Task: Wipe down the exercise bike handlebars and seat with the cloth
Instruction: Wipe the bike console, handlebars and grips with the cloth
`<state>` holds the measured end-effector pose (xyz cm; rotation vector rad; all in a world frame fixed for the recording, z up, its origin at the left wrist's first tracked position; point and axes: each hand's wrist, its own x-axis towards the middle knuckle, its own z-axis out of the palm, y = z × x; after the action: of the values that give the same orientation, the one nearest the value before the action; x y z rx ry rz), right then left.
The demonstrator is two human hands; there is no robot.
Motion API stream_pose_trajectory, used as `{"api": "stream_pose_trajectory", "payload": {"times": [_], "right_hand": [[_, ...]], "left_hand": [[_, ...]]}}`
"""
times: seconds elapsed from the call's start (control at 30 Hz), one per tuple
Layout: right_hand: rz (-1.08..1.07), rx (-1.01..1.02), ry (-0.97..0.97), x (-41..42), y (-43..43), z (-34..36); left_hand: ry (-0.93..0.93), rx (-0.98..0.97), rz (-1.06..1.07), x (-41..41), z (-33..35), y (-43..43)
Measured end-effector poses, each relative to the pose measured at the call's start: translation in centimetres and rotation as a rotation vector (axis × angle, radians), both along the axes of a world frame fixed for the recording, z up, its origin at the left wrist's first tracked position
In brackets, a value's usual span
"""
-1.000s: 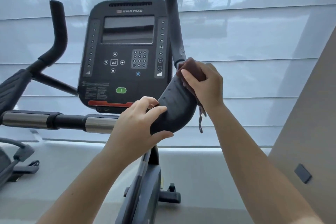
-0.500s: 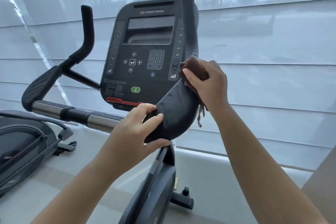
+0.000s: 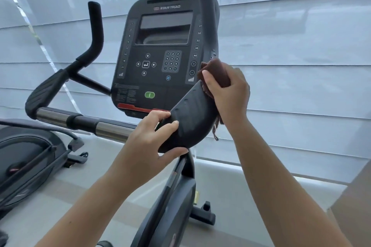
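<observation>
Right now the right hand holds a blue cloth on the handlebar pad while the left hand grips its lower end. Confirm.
The head view shows the cloth is reddish-brown, not blue. The right hand holds it on the handlebar pad; the left hand grips its lower end.

Pale floor point(image 3: 46, 212) carries exercise bike point(image 3: 174, 196) (base foot visible); second machine point(image 3: 24, 158) at left.
</observation>
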<state>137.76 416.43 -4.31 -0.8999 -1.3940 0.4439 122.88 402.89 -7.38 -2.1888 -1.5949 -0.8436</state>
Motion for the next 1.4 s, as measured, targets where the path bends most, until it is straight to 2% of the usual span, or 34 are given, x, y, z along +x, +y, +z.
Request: {"api": "stream_pose_trajectory", "payload": {"times": [0.17, 0.27, 0.4, 0.47, 0.57, 0.67, 0.8, 0.97, 1.07, 1.23, 1.33, 1.4], "right_hand": [[-0.076, 0.063, 0.183, -1.1, -6.3, -4.5], [-0.099, 0.071, 0.139, -1.2, -7.1, -4.7], [-0.157, -0.072, 0.160, -0.4, -4.1, -1.8], [-0.207, -0.089, 0.201, -1.0, -4.3, -1.9], [-0.347, 0.019, 0.258, -3.3, -7.7, -4.0], [-0.451, 0.099, 0.208, -6.0, -10.8, -6.1], [-0.539, 0.081, 0.185, -6.0, -10.9, -5.4], [-0.687, 0.045, 0.359, -8.5, -11.1, -5.3], [-0.772, 0.076, 0.416, -11.4, -11.8, -6.0], [-0.796, 0.148, 0.331, -13.0, -12.6, -6.7], [-0.773, 0.162, 0.212, -10.7, -11.9, -6.3], [-0.774, 0.132, 0.220, -9.0, -10.9, -5.5]], "left_hand": [[-0.019, -0.012, -0.058, -0.5, -0.1, 0.2], [-0.013, -0.057, -0.150, -1.8, 0.2, 0.4], [-0.038, -0.140, -0.298, -4.2, 0.6, 0.4], [-0.017, -0.135, -0.310, -4.9, 0.6, 0.4], [0.029, -0.101, -0.320, -5.2, 0.3, 0.4], [0.031, -0.064, -0.327, -5.1, -0.2, 0.3], [0.033, -0.100, -0.372, -5.9, 0.1, 0.5], [0.135, -0.042, -0.308, -6.7, -0.4, 0.8], [0.106, -0.017, -0.307, -6.7, -0.8, 0.7], [0.071, -0.038, -0.304, -6.8, -1.0, 1.0], [0.075, -0.039, -0.316, -7.0, -1.0, 1.0], [0.061, -0.026, -0.320, -7.0, -1.1, 1.2]]}}
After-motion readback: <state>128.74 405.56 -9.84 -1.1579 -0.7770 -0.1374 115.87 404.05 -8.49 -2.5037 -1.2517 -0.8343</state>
